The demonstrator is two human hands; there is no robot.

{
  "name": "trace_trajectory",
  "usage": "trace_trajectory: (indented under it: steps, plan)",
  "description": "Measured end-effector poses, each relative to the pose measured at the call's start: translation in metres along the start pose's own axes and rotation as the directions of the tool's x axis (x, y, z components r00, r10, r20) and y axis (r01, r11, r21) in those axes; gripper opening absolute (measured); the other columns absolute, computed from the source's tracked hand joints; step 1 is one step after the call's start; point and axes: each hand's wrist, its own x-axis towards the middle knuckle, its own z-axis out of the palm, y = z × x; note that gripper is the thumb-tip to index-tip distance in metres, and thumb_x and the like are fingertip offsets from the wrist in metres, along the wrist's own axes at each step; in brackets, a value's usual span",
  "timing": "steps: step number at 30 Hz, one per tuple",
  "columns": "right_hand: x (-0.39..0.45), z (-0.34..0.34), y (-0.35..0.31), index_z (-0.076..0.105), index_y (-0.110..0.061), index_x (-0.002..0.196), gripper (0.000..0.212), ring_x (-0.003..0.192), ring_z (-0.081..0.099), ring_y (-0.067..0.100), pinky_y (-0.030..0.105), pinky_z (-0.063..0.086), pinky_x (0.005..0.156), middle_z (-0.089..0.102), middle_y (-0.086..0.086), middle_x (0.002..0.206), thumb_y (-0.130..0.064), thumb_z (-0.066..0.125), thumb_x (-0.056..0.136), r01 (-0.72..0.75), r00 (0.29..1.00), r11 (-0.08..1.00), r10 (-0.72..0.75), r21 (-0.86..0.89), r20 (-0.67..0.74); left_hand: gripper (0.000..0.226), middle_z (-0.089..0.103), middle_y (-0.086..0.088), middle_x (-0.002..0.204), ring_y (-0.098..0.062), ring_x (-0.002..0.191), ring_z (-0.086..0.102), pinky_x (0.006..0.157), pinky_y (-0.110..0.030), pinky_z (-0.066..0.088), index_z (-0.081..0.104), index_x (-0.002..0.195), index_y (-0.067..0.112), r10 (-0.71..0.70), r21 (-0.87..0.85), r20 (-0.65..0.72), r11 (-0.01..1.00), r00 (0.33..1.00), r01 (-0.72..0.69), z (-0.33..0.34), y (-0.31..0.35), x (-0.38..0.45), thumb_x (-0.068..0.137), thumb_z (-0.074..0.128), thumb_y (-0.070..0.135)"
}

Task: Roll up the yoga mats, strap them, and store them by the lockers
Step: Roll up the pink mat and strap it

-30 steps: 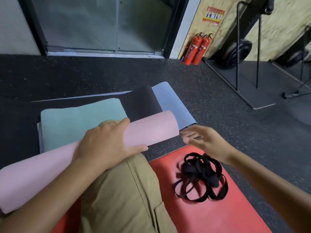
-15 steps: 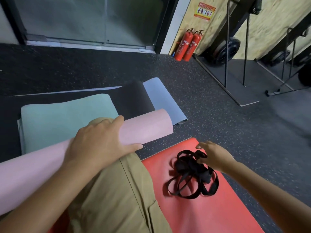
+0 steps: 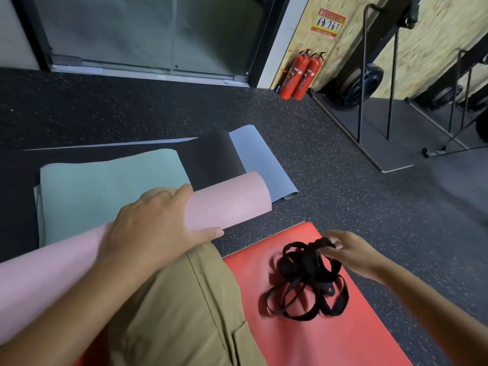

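Two hands work low in the view. At 7 o'clock the left hand (image 3: 155,228) lies over the rolled pink mat (image 3: 229,204), fingers curved across its top and thumb along its near side, holding the roll against a tan-trousered knee (image 3: 184,299). At 4 o'clock the right hand (image 3: 348,252) pinches the upper end of a tangled bundle of black straps (image 3: 303,281), which rests on a flat red mat (image 3: 303,339). Beyond the roll, toward 10 o'clock, a pale green mat (image 3: 105,194) lies flat, overlapping a black mat (image 3: 211,157) and a grey-blue mat (image 3: 258,159) on the speckled floor (image 3: 343,180). Far off at 1 o'clock, two red fire extinguishers (image 3: 303,75) stand against the wall.
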Motion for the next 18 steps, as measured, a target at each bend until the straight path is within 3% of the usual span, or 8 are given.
trace_trajectory:
  steps: [3, 7, 9, 11, 13, 15, 18]
  plan:
    - [-0.019, -0.017, -0.015, 0.075, -0.012, 0.088, 0.024, 0.098, 0.071, 0.021, 0.038, 0.048, 0.100, 0.076, 0.006, 0.096, -0.035, 0.072, 0.092, -0.019, 0.990, 0.911, -0.041, 0.413, 0.137, 0.071, 0.058, 0.010, 0.098, -0.022, 0.089, 0.054, 0.066, -0.035, 0.034, 0.037, 0.094, 0.031, -0.008, 0.010, 0.010, 1.000, 1.000, 0.007, 0.000, 0.000, 0.000, 0.067, 0.043, 0.097]
    - [-0.033, -0.025, -0.038, 0.064, -0.011, 0.072, 0.033, 0.078, 0.062, 0.026, 0.035, 0.049, 0.083, 0.061, 0.018, 0.079, -0.037, 0.083, 0.078, -0.047, 0.979, 0.643, -0.121, 0.764, 0.162, 0.072, 0.058, 0.010, 0.098, -0.021, 0.092, 0.056, 0.066, -0.035, 0.035, 0.037, 0.094, 0.032, -0.010, 0.005, 0.011, 1.000, 1.000, 0.010, 0.000, 0.000, 0.001, 0.067, 0.043, 0.097]
    - [-0.031, -0.020, -0.043, 0.062, -0.008, 0.082, 0.044, 0.077, 0.061, 0.028, 0.037, 0.051, 0.081, 0.057, 0.020, 0.081, -0.042, 0.088, 0.073, -0.045, 0.978, 0.473, -0.159, 0.880, 0.135, 0.072, 0.058, 0.011, 0.098, -0.021, 0.095, 0.058, 0.066, -0.035, 0.036, 0.036, 0.094, 0.032, -0.004, 0.003, 0.011, 1.000, 1.000, 0.004, 0.001, 0.001, 0.002, 0.066, 0.043, 0.098]
    - [-0.028, -0.012, -0.049, 0.064, -0.003, 0.109, 0.045, 0.089, 0.062, 0.032, 0.047, 0.050, 0.090, 0.064, 0.020, 0.099, -0.039, 0.077, 0.085, -0.046, 0.973, 0.266, -0.204, 0.963, 0.103, 0.072, 0.058, 0.011, 0.098, -0.021, 0.096, 0.059, 0.066, -0.035, 0.036, 0.036, 0.095, 0.033, 0.004, 0.005, 0.010, 1.000, 1.000, -0.004, 0.002, 0.003, 0.002, 0.066, 0.043, 0.098]
    - [-0.026, -0.004, -0.060, 0.058, -0.006, 0.132, 0.037, 0.103, 0.066, 0.034, 0.051, 0.053, 0.093, 0.065, 0.020, 0.126, -0.023, 0.050, 0.100, -0.044, 0.971, 0.142, -0.228, 0.989, 0.076, 0.072, 0.058, 0.010, 0.097, -0.021, 0.094, 0.059, 0.065, -0.035, 0.036, 0.037, 0.096, 0.033, 0.014, 0.012, -0.002, 1.000, 1.000, -0.014, 0.003, 0.003, 0.002, 0.066, 0.042, 0.098]
    - [-0.024, 0.002, -0.076, 0.057, -0.010, 0.138, 0.042, 0.103, 0.071, 0.031, 0.043, 0.062, 0.082, 0.064, 0.018, 0.136, -0.008, 0.041, 0.099, -0.031, 0.974, 0.081, -0.223, 0.996, 0.048, 0.073, 0.058, 0.010, 0.095, -0.021, 0.092, 0.059, 0.065, -0.035, 0.035, 0.039, 0.097, 0.033, 0.015, 0.017, -0.012, 1.000, 1.000, -0.015, 0.004, 0.003, 0.002, 0.065, 0.042, 0.099]
    - [-0.018, 0.014, -0.099, 0.060, -0.014, 0.135, 0.049, 0.097, 0.075, 0.024, 0.023, 0.061, 0.065, 0.065, 0.013, 0.137, 0.001, 0.049, 0.090, 0.041, 0.973, 0.095, -0.231, 0.995, -0.018, 0.072, 0.058, 0.010, 0.095, -0.020, 0.090, 0.056, 0.065, -0.035, 0.034, 0.039, 0.097, 0.033, 0.002, 0.019, -0.001, 1.000, 1.000, -0.002, 0.003, 0.002, 0.002, 0.065, 0.042, 0.098]
